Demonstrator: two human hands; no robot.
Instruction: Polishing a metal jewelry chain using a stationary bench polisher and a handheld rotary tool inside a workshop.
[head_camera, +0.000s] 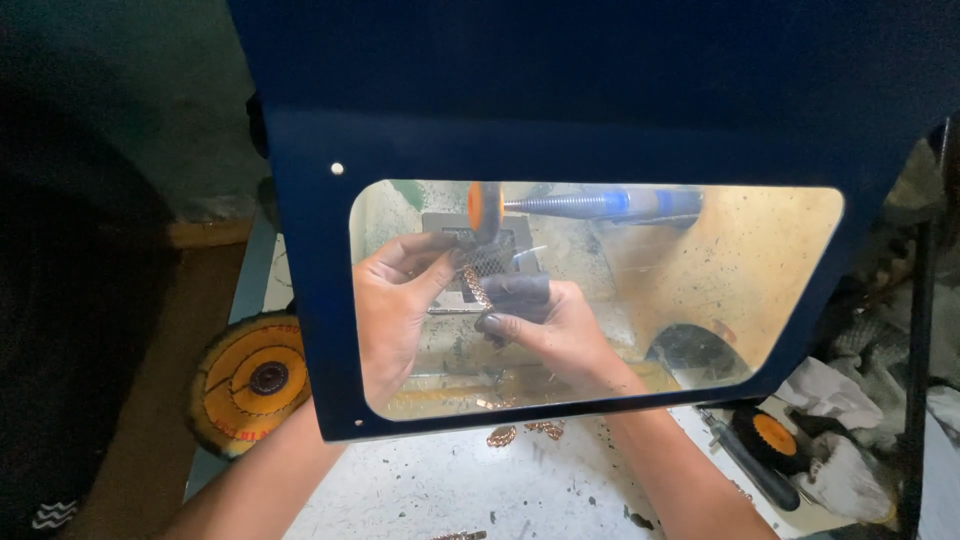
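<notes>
Pinching a copper chain (478, 290) taut, the left hand (395, 300) and right hand (545, 325) held it running eleven-to-five, just below the orange wheel (484, 210) at twelve o'clock.

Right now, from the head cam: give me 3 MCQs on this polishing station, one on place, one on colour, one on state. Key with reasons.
1. Where does the large buffing wheel lie?
A. Lower left, outside the blue shield
B. Inside the shield, on the spindle
C. Far right, on the rags

2. What colour is the small wheel on the spindle?
A. Green
B. Orange
C. White

3. How is the chain piece held?
A. Lying loose on the table
B. In one hand only
C. Pinched between left hand and right hand

Key:
1 A: it sits beside the left forearm, outside the shield's frame.
2 B: its face shows orange through the window.
3 C: fingers of both hands close on it just below the small wheel.
</notes>
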